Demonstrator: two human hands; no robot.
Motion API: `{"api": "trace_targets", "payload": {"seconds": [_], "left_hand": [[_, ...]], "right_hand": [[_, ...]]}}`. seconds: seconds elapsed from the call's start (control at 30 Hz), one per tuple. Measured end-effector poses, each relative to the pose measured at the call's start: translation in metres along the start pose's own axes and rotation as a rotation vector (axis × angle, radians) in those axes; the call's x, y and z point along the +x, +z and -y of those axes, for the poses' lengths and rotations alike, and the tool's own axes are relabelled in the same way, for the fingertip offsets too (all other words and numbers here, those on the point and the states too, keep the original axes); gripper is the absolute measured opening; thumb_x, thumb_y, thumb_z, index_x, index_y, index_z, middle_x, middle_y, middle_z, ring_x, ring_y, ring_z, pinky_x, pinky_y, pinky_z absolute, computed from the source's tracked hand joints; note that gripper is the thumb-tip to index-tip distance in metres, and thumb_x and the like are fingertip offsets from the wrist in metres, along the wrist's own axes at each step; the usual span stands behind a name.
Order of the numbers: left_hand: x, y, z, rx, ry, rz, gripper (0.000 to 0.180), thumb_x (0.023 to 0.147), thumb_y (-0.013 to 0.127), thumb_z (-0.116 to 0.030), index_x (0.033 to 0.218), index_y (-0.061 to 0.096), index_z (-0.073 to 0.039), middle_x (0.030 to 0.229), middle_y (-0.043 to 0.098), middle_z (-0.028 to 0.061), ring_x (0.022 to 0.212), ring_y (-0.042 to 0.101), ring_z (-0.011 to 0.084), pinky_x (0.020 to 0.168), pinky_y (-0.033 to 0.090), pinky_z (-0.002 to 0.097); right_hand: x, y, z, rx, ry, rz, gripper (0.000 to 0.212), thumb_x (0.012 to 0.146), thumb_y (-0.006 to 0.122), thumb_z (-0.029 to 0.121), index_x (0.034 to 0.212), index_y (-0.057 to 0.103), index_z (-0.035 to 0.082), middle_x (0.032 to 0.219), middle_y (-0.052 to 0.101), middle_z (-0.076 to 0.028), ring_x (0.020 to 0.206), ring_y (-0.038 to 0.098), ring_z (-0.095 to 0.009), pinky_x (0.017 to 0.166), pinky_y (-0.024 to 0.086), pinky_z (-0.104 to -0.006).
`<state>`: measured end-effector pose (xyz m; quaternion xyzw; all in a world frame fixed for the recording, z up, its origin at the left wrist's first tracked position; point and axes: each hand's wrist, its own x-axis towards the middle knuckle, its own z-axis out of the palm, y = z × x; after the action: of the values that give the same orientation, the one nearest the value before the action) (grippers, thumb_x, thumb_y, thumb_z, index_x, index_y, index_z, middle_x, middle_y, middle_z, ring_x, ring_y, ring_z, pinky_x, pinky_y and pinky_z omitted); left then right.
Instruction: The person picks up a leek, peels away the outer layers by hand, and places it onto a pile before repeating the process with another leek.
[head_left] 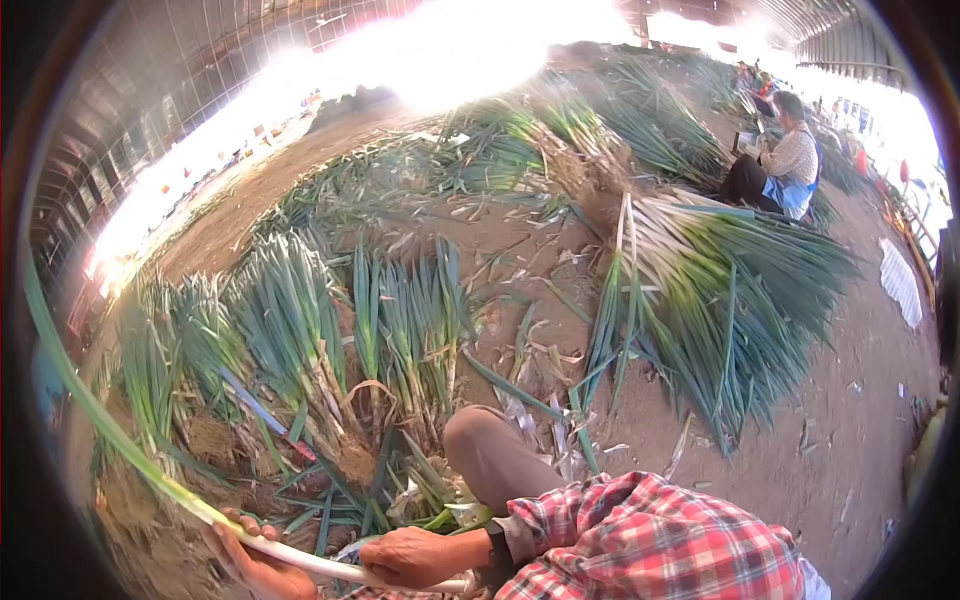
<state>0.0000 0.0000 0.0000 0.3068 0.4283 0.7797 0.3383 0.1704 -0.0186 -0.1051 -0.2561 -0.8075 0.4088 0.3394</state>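
A single long green onion (325, 566) lies slantwise across the lower left, its white stalk low and its green leaf curving up to the left rim. My left hand (258, 562) is closed on the stalk where white turns to green. Closer to the root end, my right hand (425, 556) is wrapped round the white part, knuckles up. The tip of the stalk shows past that hand. Peeled leaves and scraps (440, 495) lie just beyond my right hand, beside my bent knee (497, 455).
Several bunches of green onions (290, 310) lie ahead on the left, with a blue stick (245, 395) among them. A large fanned heap (730, 300) lies right. A seated person (790, 165) is farther back. A pale crumpled sheet (900, 283) lies at the right edge.
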Motion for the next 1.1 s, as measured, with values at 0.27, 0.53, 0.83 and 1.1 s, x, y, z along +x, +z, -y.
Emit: {"api": "trace_targets", "payload": {"seconds": [0.27, 0.53, 0.83, 1.1], "left_hand": [[0.015, -0.009, 0.035, -0.293, -0.087, 0.332, 0.042, 0.099, 0.050, -0.025, 0.135, 0.041, -0.008, 0.120, 0.053, 0.0066, 0.087, 0.050, 0.0128, 0.064, 0.043, 0.0264], [0.027, -0.042, 0.003, -0.495, -0.108, 0.401, 0.048, 0.101, 0.046, -0.038, 0.136, 0.043, -0.005, 0.086, 0.049, 0.0004, 0.072, 0.044, 0.0115, 0.065, 0.040, 0.0282], [0.045, -0.061, 0.009, -0.587, -0.126, 0.427, 0.049, 0.100, 0.046, -0.042, 0.129, 0.047, -0.002, 0.077, 0.047, -0.0007, 0.065, 0.041, 0.0109, 0.064, 0.038, 0.0284], [0.078, -0.083, -0.020, -0.397, 0.006, 0.251, 0.049, 0.103, 0.031, -0.045, 0.115, 0.051, -0.002, 0.073, 0.045, -0.0009, 0.057, 0.038, 0.0088, 0.056, 0.037, 0.0276]], "right_hand": [[-0.009, -0.038, 0.004, 0.981, 0.460, 0.018, 0.007, 0.086, 0.053, 0.006, 0.091, 0.056, 0.002, 0.073, 0.054, -0.005, 0.068, 0.058, -0.017, 0.058, 0.047, -0.0330], [0.005, -0.012, -0.020, 0.727, 0.299, 0.104, 0.019, 0.095, 0.047, 0.016, 0.094, 0.056, -0.001, 0.085, 0.056, -0.006, 0.084, 0.056, -0.012, 0.077, 0.046, -0.0270], [0.015, -0.008, -0.013, 1.227, 0.376, 0.101, 0.034, 0.099, 0.053, 0.027, 0.118, 0.051, -0.001, 0.108, 0.060, -0.008, 0.100, 0.058, -0.014, 0.087, 0.048, -0.0309], [0.024, -0.010, -0.030, 1.267, 0.318, -0.002, 0.024, 0.101, 0.049, 0.025, 0.109, 0.053, 0.003, 0.093, 0.061, -0.008, 0.082, 0.058, -0.016, 0.075, 0.048, -0.0324]]}}
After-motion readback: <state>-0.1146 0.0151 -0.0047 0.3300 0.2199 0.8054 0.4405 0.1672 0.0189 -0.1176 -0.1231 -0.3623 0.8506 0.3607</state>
